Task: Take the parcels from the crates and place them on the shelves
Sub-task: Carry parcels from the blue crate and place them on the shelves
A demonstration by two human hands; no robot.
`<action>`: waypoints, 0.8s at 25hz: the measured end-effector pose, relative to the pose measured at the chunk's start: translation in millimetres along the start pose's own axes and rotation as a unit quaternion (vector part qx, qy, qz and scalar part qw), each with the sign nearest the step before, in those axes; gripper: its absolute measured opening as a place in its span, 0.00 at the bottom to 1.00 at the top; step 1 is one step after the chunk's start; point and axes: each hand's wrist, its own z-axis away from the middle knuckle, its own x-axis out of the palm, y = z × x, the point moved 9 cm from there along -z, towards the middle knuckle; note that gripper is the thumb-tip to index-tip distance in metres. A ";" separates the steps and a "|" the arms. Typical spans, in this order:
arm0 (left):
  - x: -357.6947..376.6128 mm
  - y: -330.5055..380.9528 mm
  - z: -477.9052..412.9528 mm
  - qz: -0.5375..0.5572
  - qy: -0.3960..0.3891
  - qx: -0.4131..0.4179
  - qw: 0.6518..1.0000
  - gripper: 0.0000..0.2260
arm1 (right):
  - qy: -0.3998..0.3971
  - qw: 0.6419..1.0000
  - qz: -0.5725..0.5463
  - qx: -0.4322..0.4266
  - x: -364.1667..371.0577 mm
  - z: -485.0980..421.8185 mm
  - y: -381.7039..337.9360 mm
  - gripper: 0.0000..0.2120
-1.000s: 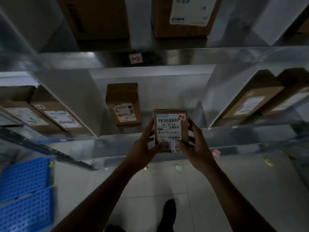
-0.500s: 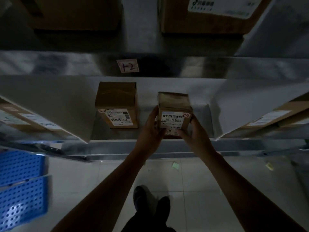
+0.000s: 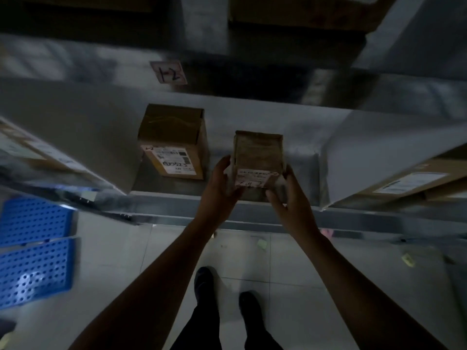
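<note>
Both arms stretched forward, left hand (image 3: pixel 222 188) and right hand (image 3: pixel 294 202) gripping opposite sides of small cardboard parcel (image 3: pixel 258 157), upright, labelled face toward person, at shelf (image 3: pixel 177 207) front, right of second parcel (image 3: pixel 173 141)

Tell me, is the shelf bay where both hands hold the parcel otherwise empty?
No, a labelled cardboard box stands in the same bay, left of the parcel held by the left hand and right hand.

The small parcel (image 3: pixel 257 155), brown cardboard with a white label on its near face, stands upright at the front edge of the metal shelf (image 3: pixel 177 199), held between the left hand (image 3: pixel 218 190) and the right hand (image 3: pixel 293 203). The larger parcel (image 3: pixel 174 137) stands just beside it, to its left. The blue perforated crates (image 3: pixel 32 246) sit lower left.
</note>
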 end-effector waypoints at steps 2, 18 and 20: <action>-9.3 9.3 25.8 -0.071 0.041 0.018 0.996 0.34 | -0.007 1.000 0.010 -0.006 -10.8 23.8 -1.6 0.38; -149.7 -4.1 308.6 -0.333 0.205 -0.206 0.897 0.31 | -0.274 0.878 0.211 -0.332 129.6 161.9 -172.8 0.35; -182.5 -21.1 355.3 -0.324 0.239 -0.237 0.884 0.31 | -0.297 0.857 0.217 -0.362 166.2 190.5 -204.0 0.35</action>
